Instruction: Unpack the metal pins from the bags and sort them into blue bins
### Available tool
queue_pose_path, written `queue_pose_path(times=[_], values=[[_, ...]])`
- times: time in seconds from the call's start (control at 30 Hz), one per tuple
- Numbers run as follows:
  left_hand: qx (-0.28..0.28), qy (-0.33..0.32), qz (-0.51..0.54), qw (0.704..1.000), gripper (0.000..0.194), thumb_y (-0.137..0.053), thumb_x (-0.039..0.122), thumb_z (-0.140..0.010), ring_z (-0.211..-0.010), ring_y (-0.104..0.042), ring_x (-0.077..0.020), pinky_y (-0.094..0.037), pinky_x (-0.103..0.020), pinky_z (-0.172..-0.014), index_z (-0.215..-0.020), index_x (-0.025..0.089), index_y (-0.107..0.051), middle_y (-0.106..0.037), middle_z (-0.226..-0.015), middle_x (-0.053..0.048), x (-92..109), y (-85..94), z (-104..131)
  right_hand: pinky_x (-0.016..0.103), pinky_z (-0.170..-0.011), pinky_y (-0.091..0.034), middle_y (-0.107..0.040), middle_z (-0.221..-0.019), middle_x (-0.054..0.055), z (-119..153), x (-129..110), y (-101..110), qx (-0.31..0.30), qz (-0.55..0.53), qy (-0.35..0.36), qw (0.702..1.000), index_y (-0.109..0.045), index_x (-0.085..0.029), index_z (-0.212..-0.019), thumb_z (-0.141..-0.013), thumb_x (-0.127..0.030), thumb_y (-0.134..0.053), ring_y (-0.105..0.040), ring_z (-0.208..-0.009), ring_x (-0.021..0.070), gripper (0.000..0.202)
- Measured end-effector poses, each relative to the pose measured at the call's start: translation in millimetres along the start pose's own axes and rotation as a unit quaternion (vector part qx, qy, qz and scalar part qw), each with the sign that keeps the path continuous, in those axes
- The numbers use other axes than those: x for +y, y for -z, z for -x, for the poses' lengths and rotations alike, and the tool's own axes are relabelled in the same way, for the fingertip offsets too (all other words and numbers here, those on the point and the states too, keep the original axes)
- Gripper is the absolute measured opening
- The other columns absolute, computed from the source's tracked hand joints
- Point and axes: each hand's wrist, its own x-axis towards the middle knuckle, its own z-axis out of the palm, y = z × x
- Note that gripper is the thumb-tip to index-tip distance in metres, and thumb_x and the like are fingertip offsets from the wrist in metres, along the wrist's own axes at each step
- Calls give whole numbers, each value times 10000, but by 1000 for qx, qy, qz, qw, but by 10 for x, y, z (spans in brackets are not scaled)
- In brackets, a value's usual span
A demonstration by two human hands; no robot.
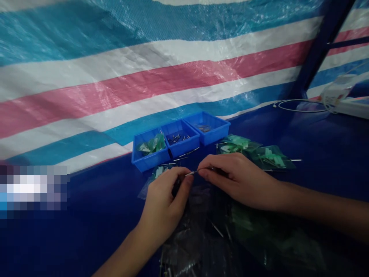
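Between my hands is a thin silvery metal pin (190,173) with what looks like a small collar near its middle. My left hand (165,204) pinches its left end between thumb and forefinger. My right hand (240,179) is closed at the pin's other end, thumb against forefinger, where a thin dark length runs in under the fingers. I cannot tell whether this is one piece or two. Just behind my left hand lies a clear bag (161,170) with pale pieces. Loose thin metal rods (186,154) lie beyond my fingertips.
Three blue bins (181,144) stand in a row, holding a green bag, short metal pins and thin metal pieces. Green-tinted bags (272,157) lie beyond my right hand. Dark clear bags (198,238) cover the near table. A white cable (300,105) lies back right; a striped sheet (144,77) hangs behind.
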Motion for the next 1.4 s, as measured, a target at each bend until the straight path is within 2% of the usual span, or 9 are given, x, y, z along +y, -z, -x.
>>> queue_pose_path(times=[0.17,0.37,0.53,0.7,0.8,1.0,1.4], values=[[14,13,13,1000,135,-482,217,-827,-607,-585,-137,-448,-238,-567,-867,188,-607,-651,-707,3,-12,-10,5,209,-486,-297,-555,-579,-26,3,12,-16,-7,7,-21,1000,-553,-164,-691,-903,-240,-394,-499,-517,86,276],[0,1,3,1000,140,-484,227,-832,-591,-567,-131,-444,-242,-579,-861,195,-617,-654,-714,7,-24,-14,-5,216,-466,-274,-518,-530,-35,3,0,-21,-45,-10,-50,998,-530,-168,-652,-917,-261,-357,-477,-481,84,330],[-1,13,-12,1000,160,-477,251,-839,-565,-549,-124,-416,-223,-538,-802,191,-620,-625,-647,20,-22,-11,-10,206,-494,-318,-559,-625,-37,-9,10,-27,-15,-37,-45,998,-569,-182,-854,-876,-208,-439,-496,-524,86,135],[12,21,5,1000,140,-501,268,-822,-524,-524,-112,-408,-210,-506,-786,190,-612,-611,-628,27,-15,-16,-3,202,-489,-359,-534,-600,-43,-23,30,-12,-28,-104,-82,991,-570,-179,-786,-855,-217,-479,-504,-505,82,120],[16,31,11,999,137,-494,266,-828,-529,-532,-113,-408,-211,-505,-809,188,-605,-623,-648,21,-21,-17,5,204,-473,-374,-539,-626,-40,-26,40,-6,-14,-123,-107,987,-573,-179,-784,-854,-238,-480,-509,-490,78,130],[15,33,8,999,157,-465,250,-837,-556,-552,-122,-417,-230,-536,-835,185,-607,-637,-669,8,-32,-15,1,217,-512,-382,-574,-649,-34,-18,42,-10,30,-74,-83,993,-581,-180,-783,-834,-205,-506,-520,-518,82,94],[1,34,-2,999,125,-501,198,-773,-548,-542,-125,-377,-225,-501,-728,180,-616,-624,-630,13,-27,-4,-8,175,-456,-335,-580,-651,-46,8,18,-46,58,-8,-10,998,-575,-179,-768,-815,-130,-512,-486,-527,62,92]])
